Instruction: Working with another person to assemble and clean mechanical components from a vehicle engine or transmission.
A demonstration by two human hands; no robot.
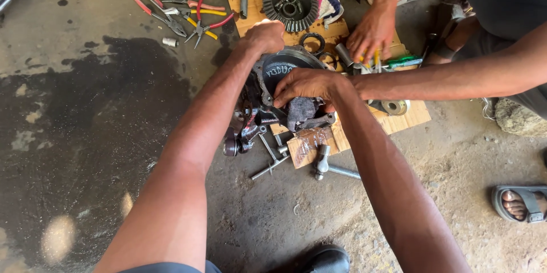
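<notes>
Your left hand [264,35] grips the housing's [285,74] far rim, right hand [305,85] clamps its near edge. Looks heavy, rigid, greasy; hold the rim.

Greasy dark metal housing [285,71]; toothed steel gear [290,4]; rough wooden board [399,119]; stained concrete floor [85,136].
</notes>
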